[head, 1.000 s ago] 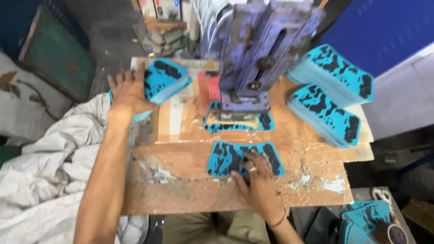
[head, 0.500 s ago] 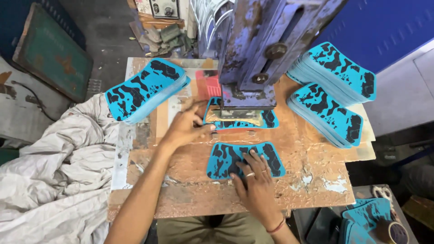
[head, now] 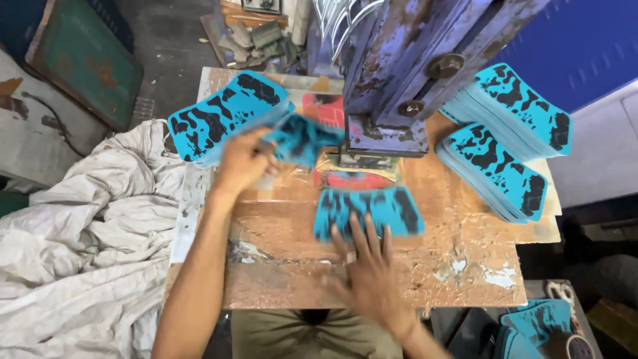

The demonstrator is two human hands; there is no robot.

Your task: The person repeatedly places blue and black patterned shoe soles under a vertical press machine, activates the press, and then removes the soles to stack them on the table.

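Note:
My left hand (head: 242, 159) grips a blurred teal-and-black patterned sheet (head: 302, 138) just left of the purple press machine (head: 405, 73), close to the stack of similar sheets (head: 222, 114) at the table's left. My right hand (head: 365, 262) lies flat with fingers spread on another teal patterned sheet (head: 369, 209) in front of the press. A red pad (head: 359, 179) shows under the press head.
Two more stacks of teal sheets (head: 498, 159) sit to the right of the press. The worn wooden table (head: 425, 266) has a crumpled white cloth (head: 86, 246) to its left. More teal pieces (head: 531, 326) lie low at the right.
My left hand has pulled a sheet out from under the press and carried it left toward the stack. My right hand has slid its sheet forward toward the press.

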